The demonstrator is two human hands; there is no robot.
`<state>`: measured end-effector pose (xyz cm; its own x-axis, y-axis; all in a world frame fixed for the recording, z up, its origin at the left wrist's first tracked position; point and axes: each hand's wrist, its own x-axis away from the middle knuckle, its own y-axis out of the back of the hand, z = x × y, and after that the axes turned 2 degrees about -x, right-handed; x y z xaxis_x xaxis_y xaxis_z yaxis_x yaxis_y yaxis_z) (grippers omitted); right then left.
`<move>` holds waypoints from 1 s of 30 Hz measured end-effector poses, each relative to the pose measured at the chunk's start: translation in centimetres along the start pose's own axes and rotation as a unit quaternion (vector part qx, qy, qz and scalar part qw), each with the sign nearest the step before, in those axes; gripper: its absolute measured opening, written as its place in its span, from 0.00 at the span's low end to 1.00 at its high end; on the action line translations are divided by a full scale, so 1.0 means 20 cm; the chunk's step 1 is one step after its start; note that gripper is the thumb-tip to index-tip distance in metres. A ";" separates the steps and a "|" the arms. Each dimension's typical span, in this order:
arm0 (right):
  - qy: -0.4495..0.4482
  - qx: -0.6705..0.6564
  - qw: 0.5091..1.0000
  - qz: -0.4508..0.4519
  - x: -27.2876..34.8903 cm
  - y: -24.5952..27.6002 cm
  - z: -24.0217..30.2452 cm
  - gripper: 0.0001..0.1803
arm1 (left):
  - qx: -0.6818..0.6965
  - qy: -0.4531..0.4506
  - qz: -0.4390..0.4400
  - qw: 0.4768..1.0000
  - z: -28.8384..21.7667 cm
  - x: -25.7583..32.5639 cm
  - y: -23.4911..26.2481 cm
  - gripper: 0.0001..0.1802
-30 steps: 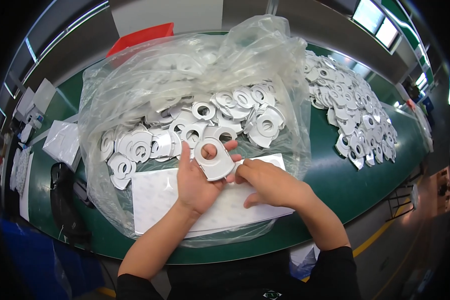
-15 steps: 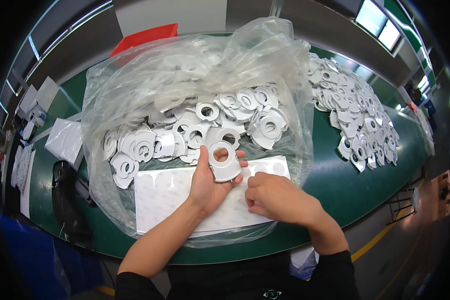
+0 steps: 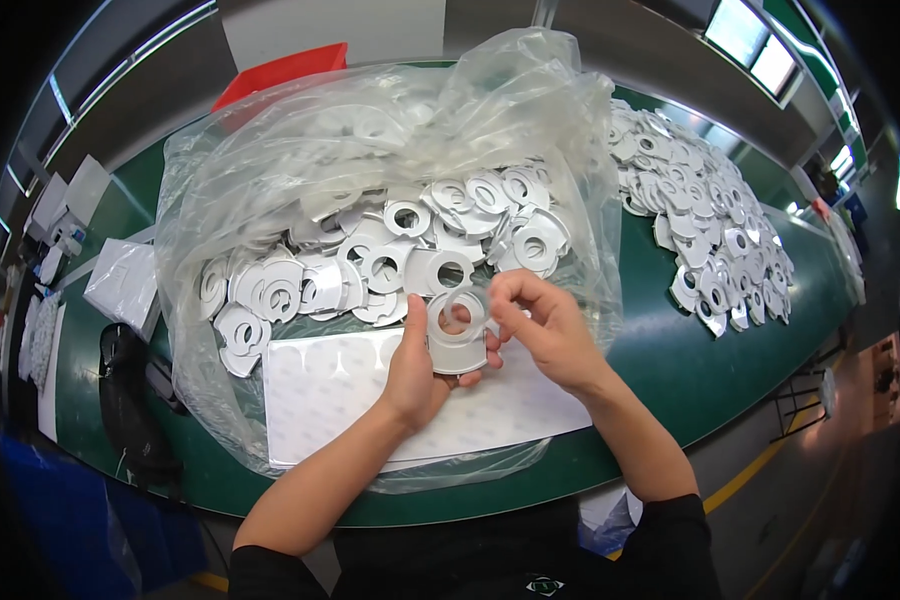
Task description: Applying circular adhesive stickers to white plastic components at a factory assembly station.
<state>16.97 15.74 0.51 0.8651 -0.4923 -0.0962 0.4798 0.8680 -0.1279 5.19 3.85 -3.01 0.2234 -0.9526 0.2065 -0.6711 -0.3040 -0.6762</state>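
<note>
My left hand [image 3: 416, 378] is closed around a white plastic plate with a round hole [image 3: 458, 356], thumb on its left edge and fingertips showing at its right. Over the hole lies a thin translucent ring [image 3: 475, 303], which looks like a sticker. Its right edge meets the pinched thumb and forefinger of my right hand [image 3: 555, 335]. Below both hands, a white sheet [image 3: 330, 410] with faint round outlines along its top rests on the clear plastic bag. Just beyond the hands, several similar white plates [image 3: 385, 268] are heaped at the bag's mouth.
The large clear bag [image 3: 390, 120] covers much of the green table [image 3: 670, 400]. Another heap of white plates [image 3: 705, 220] is at the right. A red bin [image 3: 280, 75] stands behind the bag. At left are a wrapped white package [image 3: 125, 285] and a black object [image 3: 130, 400].
My right hand has moved up and left from over the sheet to the plate, bringing the translucent ring to its hole. My left hand still holds the plate, now slightly lower and to the right.
</note>
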 end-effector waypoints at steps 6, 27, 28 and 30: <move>-0.017 0.017 0.999 0.027 -0.01 -0.01 -0.05 0.07 | -0.010 -0.008 -0.002 1.000 0.00 0.00 0.00 0.39; -0.026 0.013 0.999 0.026 -0.01 -0.01 -0.05 0.07 | 0.006 0.001 0.010 1.000 0.00 0.00 0.00 0.40; -0.025 0.014 0.999 0.026 -0.01 -0.01 -0.05 0.07 | 0.006 0.001 0.011 1.000 0.00 0.00 0.00 0.39; -0.024 0.014 0.999 0.026 -0.01 -0.01 -0.05 0.07 | 0.006 0.002 0.010 1.000 0.00 0.00 0.00 0.39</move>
<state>16.50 15.52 -0.44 0.8950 -0.4429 -0.0538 0.4369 0.8944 -0.0952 5.09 3.89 -3.05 0.2076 -0.9586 0.1948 -0.6663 -0.2844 -0.6893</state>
